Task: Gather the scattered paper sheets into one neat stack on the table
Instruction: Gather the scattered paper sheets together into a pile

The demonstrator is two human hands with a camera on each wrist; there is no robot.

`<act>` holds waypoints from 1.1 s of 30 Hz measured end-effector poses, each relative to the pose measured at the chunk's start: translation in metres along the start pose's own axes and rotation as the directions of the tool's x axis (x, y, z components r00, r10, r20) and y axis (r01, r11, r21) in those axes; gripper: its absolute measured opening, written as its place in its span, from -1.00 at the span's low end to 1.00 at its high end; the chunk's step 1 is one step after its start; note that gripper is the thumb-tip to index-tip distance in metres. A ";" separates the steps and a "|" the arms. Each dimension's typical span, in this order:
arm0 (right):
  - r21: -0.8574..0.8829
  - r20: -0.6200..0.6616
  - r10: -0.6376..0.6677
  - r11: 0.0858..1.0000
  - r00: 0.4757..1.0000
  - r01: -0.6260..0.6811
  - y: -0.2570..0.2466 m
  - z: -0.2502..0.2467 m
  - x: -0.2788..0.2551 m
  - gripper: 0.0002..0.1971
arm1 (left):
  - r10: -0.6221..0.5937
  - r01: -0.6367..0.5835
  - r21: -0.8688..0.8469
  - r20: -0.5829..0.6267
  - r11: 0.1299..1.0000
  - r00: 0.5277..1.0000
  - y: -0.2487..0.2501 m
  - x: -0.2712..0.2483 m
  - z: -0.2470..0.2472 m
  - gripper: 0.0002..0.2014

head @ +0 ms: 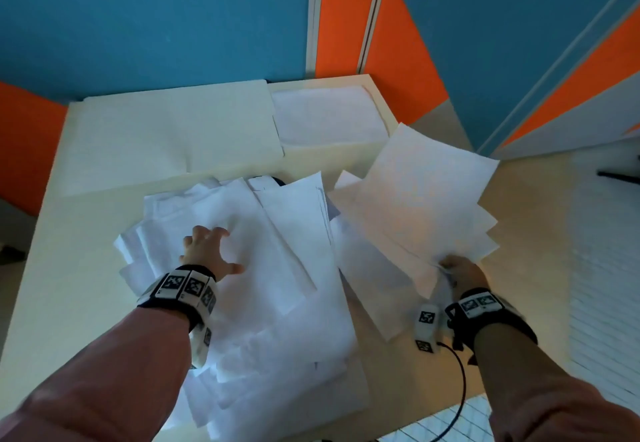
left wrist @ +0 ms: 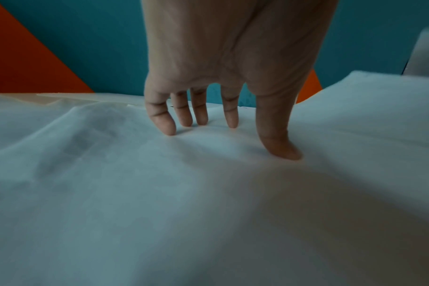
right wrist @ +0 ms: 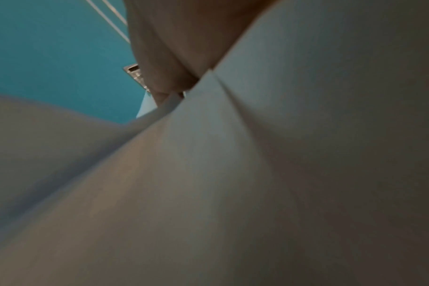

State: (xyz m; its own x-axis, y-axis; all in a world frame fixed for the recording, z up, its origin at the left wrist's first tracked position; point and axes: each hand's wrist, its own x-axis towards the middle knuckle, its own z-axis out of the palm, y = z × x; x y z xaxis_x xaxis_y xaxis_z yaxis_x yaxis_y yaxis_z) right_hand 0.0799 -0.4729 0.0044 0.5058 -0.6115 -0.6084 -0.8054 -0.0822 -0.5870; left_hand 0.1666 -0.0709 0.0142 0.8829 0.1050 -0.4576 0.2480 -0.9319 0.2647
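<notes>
A loose heap of white paper sheets (head: 270,303) covers the middle and near part of the cream table (head: 52,303). My left hand (head: 211,251) rests on top of this heap with spread, straight fingers (left wrist: 164,123) pressing the top sheet (left wrist: 208,193). My right hand (head: 457,270) grips the near corner of a fanned bunch of sheets (head: 426,206) lifted above the table's right side. In the right wrist view the held sheets (right wrist: 257,174) fill the frame and hide most of the hand. Another flat sheet (head: 325,116) lies at the table's far right.
A large cream board (head: 166,136) lies flat on the far left of the table. Blue and orange walls (head: 156,19) stand behind. A black cable (head: 460,382) runs off the near right edge. White slatted flooring (head: 602,268) lies to the right.
</notes>
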 end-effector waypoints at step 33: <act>-0.328 0.206 -0.402 0.831 0.892 0.450 -0.083 0.172 -0.071 -0.26 | -0.307 0.225 -0.527 -0.071 0.819 0.949 -0.046 -0.020 -0.007 -0.18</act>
State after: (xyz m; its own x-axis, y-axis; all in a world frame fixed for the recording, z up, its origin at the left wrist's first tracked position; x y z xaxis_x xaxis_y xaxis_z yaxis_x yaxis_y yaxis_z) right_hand 0.1642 -0.2868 0.0045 0.8386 -0.3503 -0.4171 -0.5428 -0.6014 -0.5863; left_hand 0.1402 -0.0277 0.0172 0.7902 0.4104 -0.4551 0.6124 -0.5568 0.5613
